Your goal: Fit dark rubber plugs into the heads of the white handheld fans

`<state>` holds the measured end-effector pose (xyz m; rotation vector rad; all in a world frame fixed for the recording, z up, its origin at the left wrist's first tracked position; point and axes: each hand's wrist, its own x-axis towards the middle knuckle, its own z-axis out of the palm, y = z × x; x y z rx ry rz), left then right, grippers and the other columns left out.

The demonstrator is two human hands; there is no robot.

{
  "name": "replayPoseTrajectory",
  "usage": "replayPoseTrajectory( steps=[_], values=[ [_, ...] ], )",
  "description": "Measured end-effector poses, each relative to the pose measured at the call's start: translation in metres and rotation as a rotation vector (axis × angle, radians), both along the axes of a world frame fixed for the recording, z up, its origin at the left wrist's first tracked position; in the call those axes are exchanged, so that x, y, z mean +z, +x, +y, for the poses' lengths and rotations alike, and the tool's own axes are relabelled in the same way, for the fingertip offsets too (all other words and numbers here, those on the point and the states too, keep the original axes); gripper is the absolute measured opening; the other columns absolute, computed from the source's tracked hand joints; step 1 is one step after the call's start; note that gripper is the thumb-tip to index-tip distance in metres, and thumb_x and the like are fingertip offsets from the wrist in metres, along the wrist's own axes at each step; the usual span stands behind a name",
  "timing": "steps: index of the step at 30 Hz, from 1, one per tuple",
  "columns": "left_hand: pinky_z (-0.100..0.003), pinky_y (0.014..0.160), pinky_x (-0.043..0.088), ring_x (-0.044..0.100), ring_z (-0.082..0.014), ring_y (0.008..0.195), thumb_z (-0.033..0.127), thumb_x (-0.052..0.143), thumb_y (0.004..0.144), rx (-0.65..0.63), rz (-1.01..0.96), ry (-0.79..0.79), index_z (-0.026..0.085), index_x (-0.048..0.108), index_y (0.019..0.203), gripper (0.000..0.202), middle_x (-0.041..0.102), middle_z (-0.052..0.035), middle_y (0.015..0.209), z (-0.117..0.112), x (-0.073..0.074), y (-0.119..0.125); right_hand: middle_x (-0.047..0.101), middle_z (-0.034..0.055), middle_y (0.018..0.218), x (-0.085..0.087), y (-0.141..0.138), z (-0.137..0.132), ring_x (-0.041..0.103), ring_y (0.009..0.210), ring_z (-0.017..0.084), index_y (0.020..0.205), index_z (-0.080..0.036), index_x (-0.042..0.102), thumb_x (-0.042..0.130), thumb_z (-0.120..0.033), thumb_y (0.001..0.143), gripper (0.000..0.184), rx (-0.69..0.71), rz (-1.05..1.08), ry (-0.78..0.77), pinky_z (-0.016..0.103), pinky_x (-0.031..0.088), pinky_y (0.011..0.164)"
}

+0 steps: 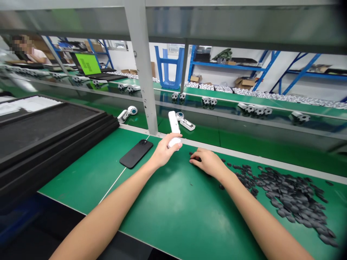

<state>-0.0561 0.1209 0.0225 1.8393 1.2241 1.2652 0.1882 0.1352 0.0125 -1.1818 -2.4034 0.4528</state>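
Note:
Just in front of the conveyor's near rail, my left hand (167,148) is closed around the rounded end of a white plastic device with a long handle (174,122), its handle pointing up and away. My right hand (208,162) hovers low over the green table to the right of it. Its thumb and fingers are curled towards each other, and a dark spot shows between them; I cannot tell what it is. A spread-out heap of small black pieces (292,195) lies beside my right forearm, with a few strays near the hand.
A black phone (136,153) lies left of my left hand. Stacked black trays (54,130) fill the left side. A metal post (142,72) rises ahead. Beyond it, the conveyor (233,126) carries open white devices (187,124) and football-patterned ones (257,109). A person sits far left.

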Motion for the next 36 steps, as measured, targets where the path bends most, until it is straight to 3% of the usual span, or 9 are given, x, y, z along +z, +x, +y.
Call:
replayPoseTrajectory(
  steps=[3,5,6,9,15,21,25,29,36],
  values=[
    [-0.030,0.077,0.050,0.060,-0.0169,0.080,0.039,0.071,0.090,-0.005,0.027,0.026,0.033,0.022,0.163,0.088,0.065,-0.0056,0.117,0.001,-0.003,0.000,0.074,0.0067,0.082,-0.002,-0.005,-0.001,0.068,0.076,0.023,0.084,-0.021,0.079,0.069,-0.023,0.089,0.012,-0.044,0.087,-0.024,0.033,0.049,0.074],
    [-0.031,0.082,0.050,0.063,-0.0187,0.090,0.035,0.075,0.087,0.006,0.014,0.051,0.031,0.001,0.166,0.108,0.061,-0.0096,0.129,0.003,-0.006,0.001,0.075,0.0071,0.080,-0.001,-0.007,-0.001,0.069,0.074,0.023,0.081,-0.020,0.076,0.065,-0.023,0.090,0.014,-0.089,0.168,-0.043,0.034,0.051,0.074],
    [-0.033,0.087,0.050,0.063,-0.0209,0.098,0.035,0.075,0.086,0.006,0.006,0.055,0.029,0.003,0.165,0.107,0.058,-0.0117,0.134,0.003,-0.008,0.002,0.076,0.0072,0.081,0.000,-0.007,-0.001,0.071,0.075,0.024,0.083,-0.020,0.075,0.063,-0.025,0.092,0.016,-0.107,0.218,-0.063,0.035,0.053,0.074],
    [-0.039,0.100,0.047,0.059,-0.0282,0.118,0.036,0.074,0.087,-0.023,0.013,0.035,0.021,0.034,0.153,0.079,0.055,-0.0140,0.137,0.003,-0.011,0.008,0.080,0.0079,0.088,0.006,-0.010,-0.003,0.076,0.080,0.022,0.097,-0.019,0.072,0.056,-0.038,0.100,0.024,-0.114,0.363,-0.153,0.033,0.058,0.073],
    [-0.037,0.089,0.052,0.064,-0.0246,0.102,0.035,0.071,0.091,-0.130,0.043,-0.015,0.019,0.052,0.128,0.044,0.064,-0.0090,0.114,-0.004,-0.017,0.019,0.080,0.0068,0.084,0.010,-0.025,-0.010,0.077,0.079,0.020,0.090,-0.018,0.069,0.079,-0.054,0.083,0.038,-0.071,0.848,-0.625,0.031,0.063,0.073],
    [-0.036,0.085,0.052,0.062,-0.0264,0.105,0.030,0.072,0.088,-0.139,0.046,-0.019,0.020,0.052,0.132,0.049,0.062,-0.0105,0.119,-0.008,-0.017,0.022,0.076,0.0033,0.073,0.005,-0.031,-0.012,0.073,0.070,0.017,0.080,-0.018,0.068,0.084,-0.052,0.077,0.037,-0.112,0.846,-0.627,0.029,0.062,0.068],
    [-0.033,0.076,0.054,0.064,-0.0256,0.100,0.040,0.076,0.086,-0.136,0.019,-0.044,0.022,0.053,0.132,0.054,0.063,-0.0099,0.120,-0.014,-0.013,0.027,0.071,0.0003,0.066,0.005,-0.031,-0.012,0.068,0.062,0.016,0.073,-0.019,0.065,0.088,-0.049,0.073,0.038,-0.137,0.821,-0.580,0.028,0.059,0.060],
    [-0.034,0.081,0.054,0.065,-0.0248,0.097,0.052,0.080,0.082,-0.063,-0.053,-0.088,0.022,0.060,0.121,0.053,0.067,-0.0061,0.109,-0.017,-0.010,0.032,0.070,-0.0007,0.070,0.006,-0.033,-0.013,0.069,0.066,0.018,0.072,-0.021,0.059,0.084,-0.050,0.076,0.039,-0.130,0.781,-0.572,0.029,0.061,0.059],
    [-0.033,0.082,0.052,0.064,-0.0243,0.097,0.053,0.082,0.080,-0.041,-0.107,-0.086,0.022,0.064,0.114,0.049,0.067,-0.0046,0.105,-0.020,-0.007,0.034,0.072,0.0009,0.074,0.001,-0.034,-0.016,0.072,0.069,0.018,0.072,-0.021,0.054,0.079,-0.050,0.080,0.039,-0.085,0.833,-0.589,0.031,0.063,0.064]
  ],
)
